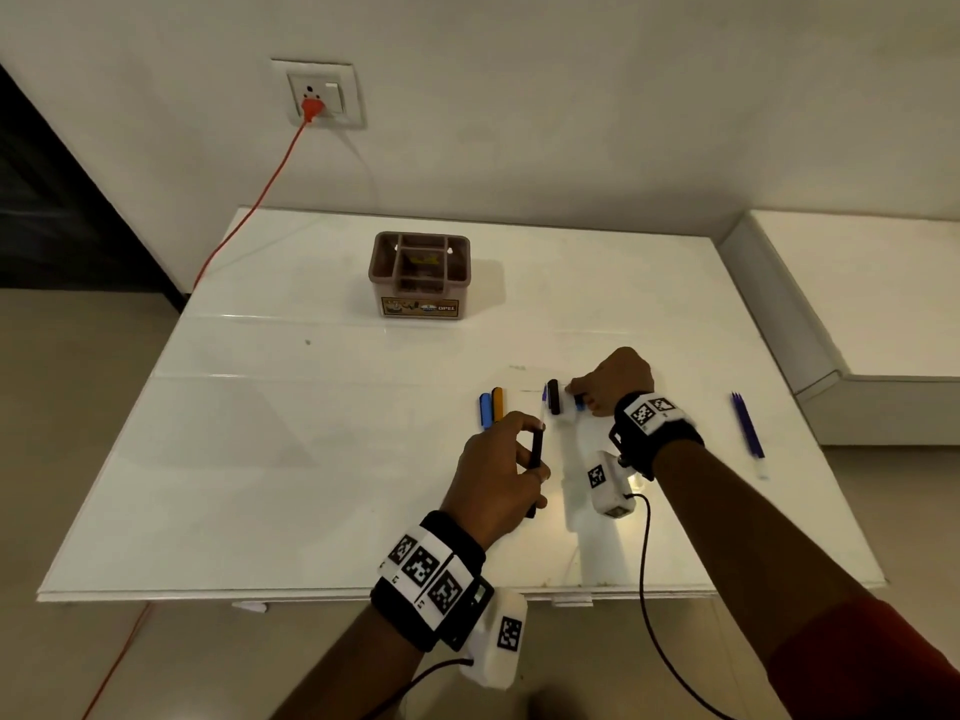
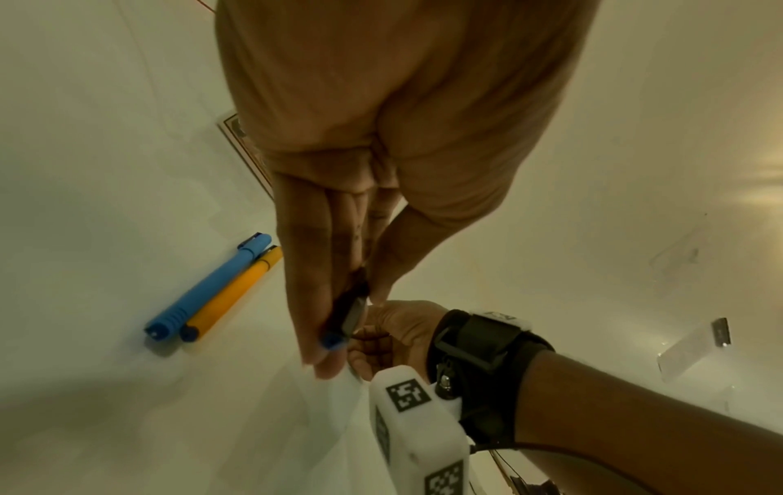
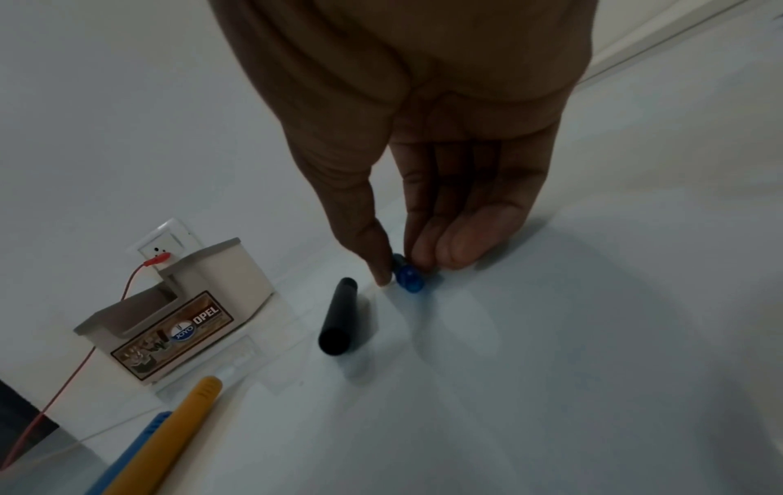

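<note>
1. Behind the left hand (image 1: 498, 475), a black wrist strap (image 1: 452, 543) bears white tags (image 1: 423, 569) printed with black square codes.
2. A white camera box (image 1: 501, 641), coded likewise, sits beneath it, trailing a black cable (image 1: 415, 685).
3. The right hand (image 1: 613, 379) has a matching strap (image 1: 670, 439), box (image 1: 605, 480) and lead (image 1: 644, 579).
4. A red sleeve (image 1: 883, 662) covers the right arm.

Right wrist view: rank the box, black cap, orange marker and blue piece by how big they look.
1. Box
2. Black cap
3. Blue piece
Orange marker: its visible part looks second to the box, but it is nearest the camera and cut off by the frame edge, so left unranked.
</note>
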